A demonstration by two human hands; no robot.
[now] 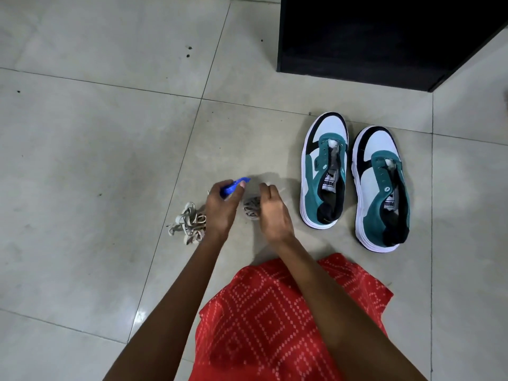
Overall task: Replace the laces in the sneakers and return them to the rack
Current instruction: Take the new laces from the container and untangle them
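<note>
In the head view, two sneakers are seen side by side on the tiled floor (110, 160), toes pointed away from the person. The first sneaker (312, 177) and the second sneaker (371, 180) are white, teal and black with white soles. Their eyelets are bare and the tongues are exposed. Both are placed to the right of the hands and clear of them, the first being the closer. A blue strip (233, 186) is pinched between thumb and fingers of the left hand (220, 209). The right hand (272, 214) is held with fingers bent downward against a grey lace bundle (251, 209), which lies between the two hands. Whether the bundle is gripped cannot be told. A loose heap of whitish laces (189, 222) is partly covered by the left hand. A black cabinet (384, 37) stands beyond the sneakers, and a red patterned garment (288, 312) is seen below the forearms.
</note>
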